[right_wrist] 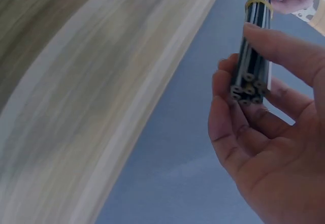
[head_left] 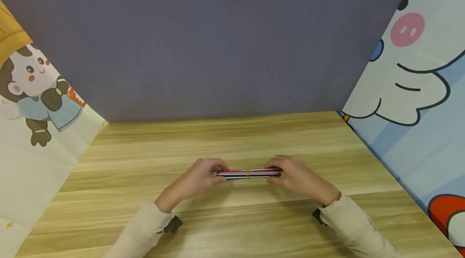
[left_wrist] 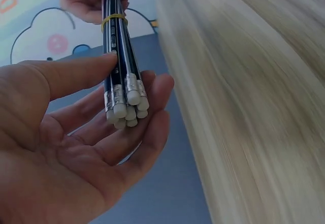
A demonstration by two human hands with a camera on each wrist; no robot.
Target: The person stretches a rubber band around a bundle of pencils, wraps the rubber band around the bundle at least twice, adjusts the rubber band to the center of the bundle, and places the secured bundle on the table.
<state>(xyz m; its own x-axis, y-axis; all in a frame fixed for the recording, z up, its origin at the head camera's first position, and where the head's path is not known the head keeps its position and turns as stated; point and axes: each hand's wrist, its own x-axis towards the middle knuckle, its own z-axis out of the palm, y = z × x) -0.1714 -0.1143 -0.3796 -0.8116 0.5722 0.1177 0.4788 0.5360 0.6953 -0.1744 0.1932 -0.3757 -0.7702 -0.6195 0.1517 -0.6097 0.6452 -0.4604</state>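
A bundle of striped pencils (head_left: 237, 174) is held level over the table, bound by a yellow rubber band (head_left: 248, 174) around its middle. My left hand (head_left: 203, 174) pinches the end with white erasers (left_wrist: 133, 98) and silver ferrules, thumb on top and fingers beneath. At the opposite end, my right hand (head_left: 292, 175) grips the bundle between thumb and fingers. The blunt, unsharpened pencil ends (right_wrist: 248, 89) point out past the fingers in the right wrist view. Dark stripes run along most pencils, and one stripe looks pink in the head view.
Beneath the hands lies a wood-grain table (head_left: 232, 225). A grey panel (head_left: 218, 48) rises behind it. Cartoon-printed walls flank both sides, with a child figure on the left wall (head_left: 36, 88) and a pig snout on the right wall (head_left: 428, 60).
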